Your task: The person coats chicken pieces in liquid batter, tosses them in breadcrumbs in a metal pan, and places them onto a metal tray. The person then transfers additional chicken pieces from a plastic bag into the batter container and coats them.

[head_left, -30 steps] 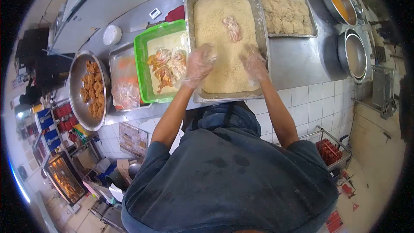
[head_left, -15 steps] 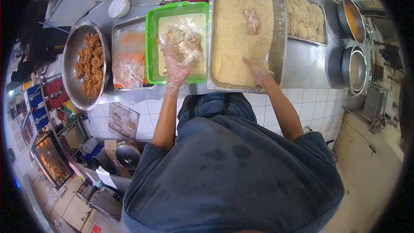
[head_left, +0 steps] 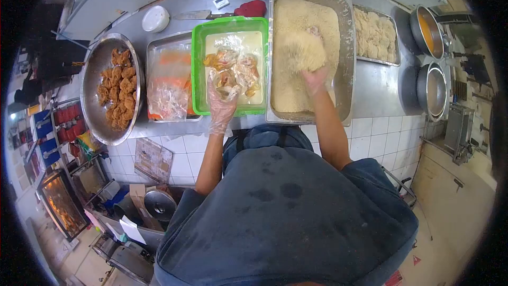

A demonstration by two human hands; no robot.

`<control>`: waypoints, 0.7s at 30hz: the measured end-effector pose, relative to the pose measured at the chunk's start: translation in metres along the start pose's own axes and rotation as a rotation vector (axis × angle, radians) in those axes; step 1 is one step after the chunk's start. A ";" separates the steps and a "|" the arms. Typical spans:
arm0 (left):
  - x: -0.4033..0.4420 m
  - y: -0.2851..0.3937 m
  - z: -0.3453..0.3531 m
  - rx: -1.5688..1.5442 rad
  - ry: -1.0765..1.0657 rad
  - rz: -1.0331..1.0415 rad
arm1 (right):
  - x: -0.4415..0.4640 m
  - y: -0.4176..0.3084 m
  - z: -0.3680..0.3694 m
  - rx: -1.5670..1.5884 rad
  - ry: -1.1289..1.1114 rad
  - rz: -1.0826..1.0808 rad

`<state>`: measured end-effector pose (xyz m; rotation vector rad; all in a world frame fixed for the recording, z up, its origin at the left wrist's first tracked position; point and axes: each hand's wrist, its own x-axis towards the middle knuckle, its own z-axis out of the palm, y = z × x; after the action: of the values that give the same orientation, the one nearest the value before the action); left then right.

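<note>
My left hand (head_left: 222, 103), in a clear plastic glove, reaches into the green tub (head_left: 197, 74) at its near side. Its thumb and fingers are apart, beside a wet chicken piece (head_left: 227, 78) in pale batter (head_left: 212, 39). More coated chicken pieces (head_left: 247, 71) lie there. To the right, my right hand (head_left: 316, 79) is in the deep metal pan (head_left: 345, 82) of breading flour (head_left: 291, 92). A blurred heap of flour covers its fingers. Just beyond the heap, a bit of a raw chicken piece (head_left: 314, 30) shows; most of it is hidden.
At left stand a metal bowl (head_left: 91, 111) of fried chicken and a tray with plastic-covered contents (head_left: 169, 85). A knife (head_left: 193, 15), white bowl (head_left: 155, 18) and timer (head_left: 220, 2) lie behind. At right are a tray of breaded pieces (head_left: 375, 34) and metal bowls (head_left: 435, 90).
My right hand has moved forward and left through the flour, heaping it towards the raw chicken piece. My left hand has drawn back slightly, and the chicken pieces in the batter have shifted.
</note>
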<state>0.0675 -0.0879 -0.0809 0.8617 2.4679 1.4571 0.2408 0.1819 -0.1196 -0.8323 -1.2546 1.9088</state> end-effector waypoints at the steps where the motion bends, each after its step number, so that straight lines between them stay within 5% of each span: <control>1: 0.001 0.000 0.001 0.045 0.008 0.038 | 0.002 -0.005 0.002 -0.091 0.020 0.020; 2: 0.004 0.000 0.002 0.087 0.021 0.078 | 0.004 -0.009 0.004 -0.182 0.038 0.041; 4: 0.009 0.000 0.003 0.055 0.014 0.084 | 0.015 0.001 0.000 0.311 0.161 0.667; 7: 0.005 -0.019 0.010 0.121 0.036 0.103 | 0.052 0.027 0.001 -1.136 -0.175 0.140; 13: -0.001 -0.026 0.016 0.211 0.083 0.218 | 0.116 0.145 -0.014 -1.091 -0.283 -0.111; 17: -0.001 -0.026 0.018 0.254 0.062 0.086 | 0.063 0.169 -0.046 -0.413 -0.470 0.141; 19: 0.001 -0.025 0.019 0.266 0.092 0.161 | 0.034 0.156 -0.074 -0.371 -0.832 0.165; 21: 0.001 -0.026 0.019 0.272 0.117 0.204 | 0.004 0.117 -0.064 -0.499 -0.843 0.416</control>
<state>0.0639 -0.0822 -0.1125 1.1384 2.7829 1.2789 0.2668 0.1824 -0.2501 -0.5418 -2.2712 2.4382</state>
